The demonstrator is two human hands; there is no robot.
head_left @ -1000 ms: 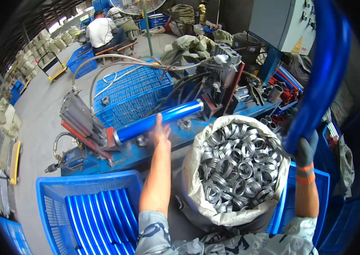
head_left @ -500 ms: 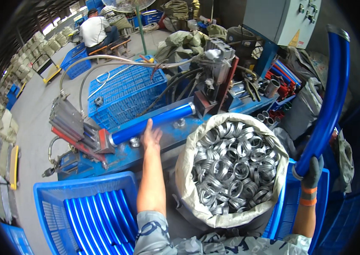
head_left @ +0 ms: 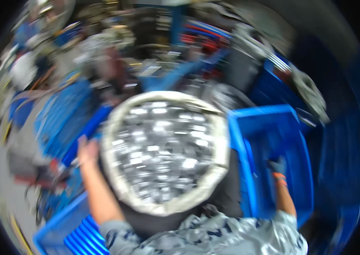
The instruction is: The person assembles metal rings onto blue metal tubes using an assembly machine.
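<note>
Motion smears the whole head view. My bare left hand (head_left: pixel 87 151) is open, fingers stretched out, against or just beside a blue tube (head_left: pixel 93 124) lying slantwise on the machine. My gloved right hand (head_left: pixel 278 165), with an orange band at the wrist, is inside the right blue crate (head_left: pixel 253 187). It appears closed on a blurred blue tube (head_left: pixel 289 143) that slants up and away toward the crate's far right corner. Between my arms stands a pale sack (head_left: pixel 221 159) with a rolled rim, full of shiny metal rings (head_left: pixel 163 148).
At lower left, another blue crate (head_left: pixel 54 225) holds several blue tubes (head_left: pixel 85 238) side by side. Beyond the machine is a blue slatted crate (head_left: pixel 63 121). A person in a white top (head_left: pixel 23 70) is at the far left. Red and blue pieces (head_left: pixel 205 36) lie at the back.
My view has swung to the right. My right hand has come down from holding the blue tube upright and is now inside the right crate. My left hand stays by the tube on the machine.
</note>
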